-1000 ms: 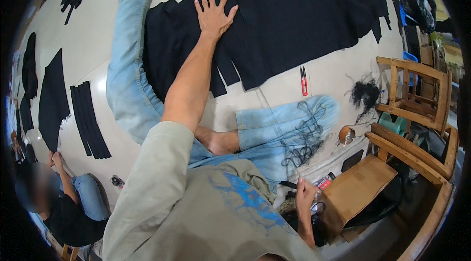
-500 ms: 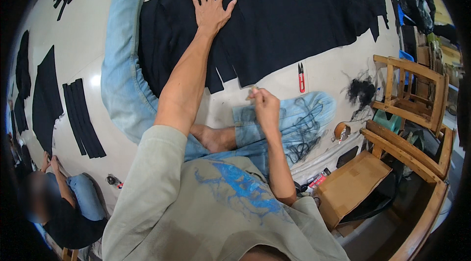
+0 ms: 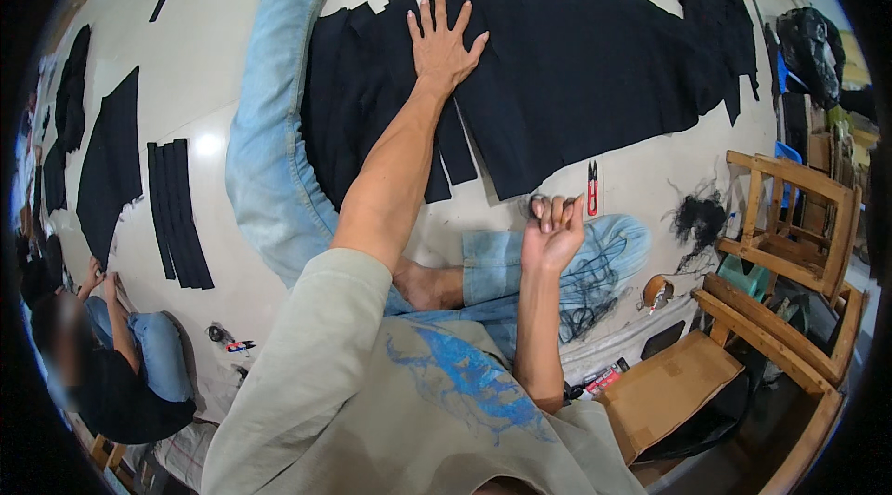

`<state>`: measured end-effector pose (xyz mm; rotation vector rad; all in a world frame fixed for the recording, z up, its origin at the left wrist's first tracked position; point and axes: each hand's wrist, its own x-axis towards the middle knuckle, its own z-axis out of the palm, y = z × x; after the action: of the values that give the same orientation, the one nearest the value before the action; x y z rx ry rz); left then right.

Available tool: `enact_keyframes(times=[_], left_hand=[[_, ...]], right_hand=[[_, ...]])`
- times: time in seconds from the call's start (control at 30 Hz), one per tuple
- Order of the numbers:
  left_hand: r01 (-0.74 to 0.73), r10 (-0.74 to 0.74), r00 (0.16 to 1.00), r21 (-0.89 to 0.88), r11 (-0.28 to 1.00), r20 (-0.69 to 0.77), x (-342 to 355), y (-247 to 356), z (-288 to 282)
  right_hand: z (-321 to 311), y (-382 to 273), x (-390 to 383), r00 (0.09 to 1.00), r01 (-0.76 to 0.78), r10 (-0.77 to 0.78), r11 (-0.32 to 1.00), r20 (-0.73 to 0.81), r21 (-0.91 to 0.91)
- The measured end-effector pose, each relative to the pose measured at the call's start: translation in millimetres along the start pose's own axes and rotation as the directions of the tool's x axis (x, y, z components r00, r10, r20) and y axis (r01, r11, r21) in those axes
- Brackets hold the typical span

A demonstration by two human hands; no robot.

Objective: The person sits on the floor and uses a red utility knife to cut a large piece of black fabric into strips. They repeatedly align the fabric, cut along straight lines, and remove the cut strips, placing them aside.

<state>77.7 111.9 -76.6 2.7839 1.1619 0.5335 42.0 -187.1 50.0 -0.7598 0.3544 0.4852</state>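
Observation:
Spread on the floor at my outstretched leg lies a large black cloth (image 3: 595,67), with narrower overlapping strips at its left. My left hand (image 3: 446,51) presses flat on it, fingers apart. Palm up below the cloth's near edge, my right hand (image 3: 554,235) has its fingers curled in; thin black threads (image 3: 538,205) show at the fingertips. Red thread snips (image 3: 593,190) lie just right of that hand. Loose black threads (image 3: 595,286) are strewn over my bent knee.
A tangle of black thread (image 3: 699,216) lies on the floor at right, near a tape roll (image 3: 658,291). Wooden frames (image 3: 799,216) and a cardboard box (image 3: 674,393) stand beyond. At left are black cloth pieces (image 3: 111,160), strips (image 3: 179,216) and a seated person (image 3: 121,374).
My right hand has moved right and turned palm up, away from the cloth's corner. My left hand stays flat on the cloth. The whole view has shifted.

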Motion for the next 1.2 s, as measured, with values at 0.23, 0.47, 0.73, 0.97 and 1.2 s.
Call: enact_keyframes(times=[0.23,0.47,0.73,0.97,1.2], left_hand=[[-0.002,0.002,1.0,-0.004,1.0,0.011,0,-1,3],[-0.014,0.014,1.0,-0.022,1.0,-0.018,0,0,4],[-0.006,0.006,1.0,0.016,1.0,0.013,0,0,6],[-0.005,0.004,0.999,0.033,0.999,0.033,0,1,4],[-0.02,0.02,1.0,0.034,0.999,-0.006,1,-2,12]], right_hand=[[-22,-18,-44,1.0,0.026,-0.024,0.992,0.016,-0.124],[-54,-53,-87,1.0,0.012,-0.014,0.979,-0.008,-0.205],[-86,-118,-156,0.963,-0.024,-0.056,0.956,-0.262,-0.293],[-128,-166,-200,0.964,-0.144,0.017,0.872,-0.267,-0.467],[-265,-297,-241,0.939,-0.232,-0.046,-0.816,-0.342,-0.529]])
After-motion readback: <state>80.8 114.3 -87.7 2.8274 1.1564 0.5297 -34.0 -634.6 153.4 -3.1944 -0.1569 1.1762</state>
